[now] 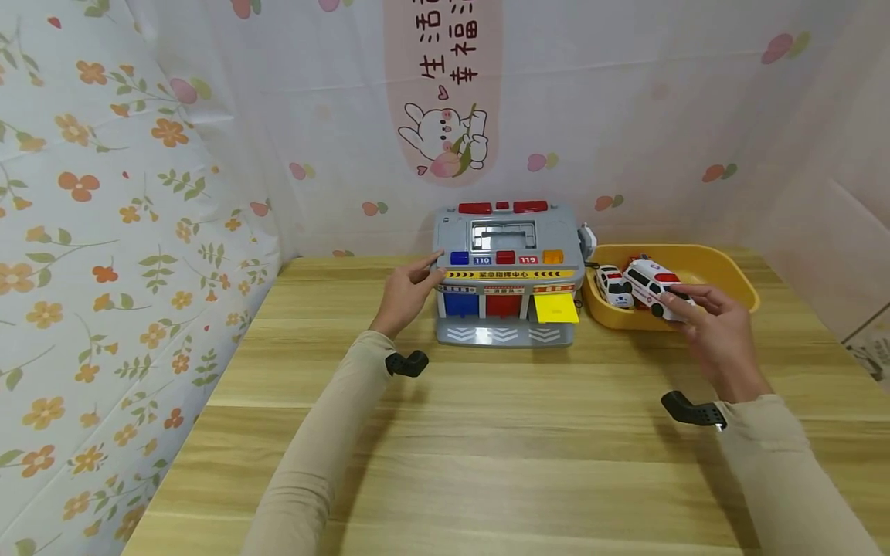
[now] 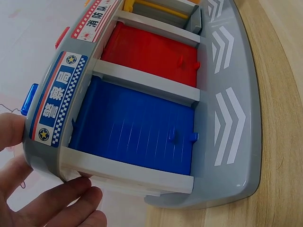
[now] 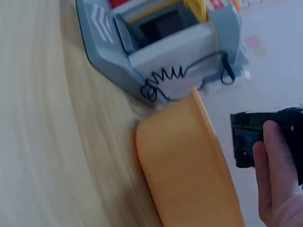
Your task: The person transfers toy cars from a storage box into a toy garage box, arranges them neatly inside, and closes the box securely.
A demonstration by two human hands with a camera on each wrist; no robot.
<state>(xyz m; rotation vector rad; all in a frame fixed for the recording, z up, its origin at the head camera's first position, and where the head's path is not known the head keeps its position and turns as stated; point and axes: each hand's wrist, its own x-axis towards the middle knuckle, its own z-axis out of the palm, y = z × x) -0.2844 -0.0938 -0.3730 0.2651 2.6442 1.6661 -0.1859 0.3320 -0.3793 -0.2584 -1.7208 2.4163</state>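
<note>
A grey toy emergency station [image 1: 504, 333] stands at the back of the table, with blue, red and yellow doors. The yellow door [image 1: 556, 309] is raised outward; the blue door [image 2: 137, 125] and red door [image 2: 151, 56] are down. My left hand [image 1: 406, 297] holds the station's left upper corner, thumb at the front and fingers against the side. In my right hand [image 1: 723, 332] is a white toy ambulance [image 1: 650, 282] with red markings, pinched above the yellow bin's front edge. Its dark underside shows in the right wrist view.
The yellow bin [image 1: 723, 270] stands right of the station, a white toy police car [image 1: 612, 286] inside it. Another red toy is partly hidden behind the ambulance. A black coiled cord [image 3: 165, 75] hangs on the station's right side. Patterned cloth [image 1: 334, 201] hangs behind the table.
</note>
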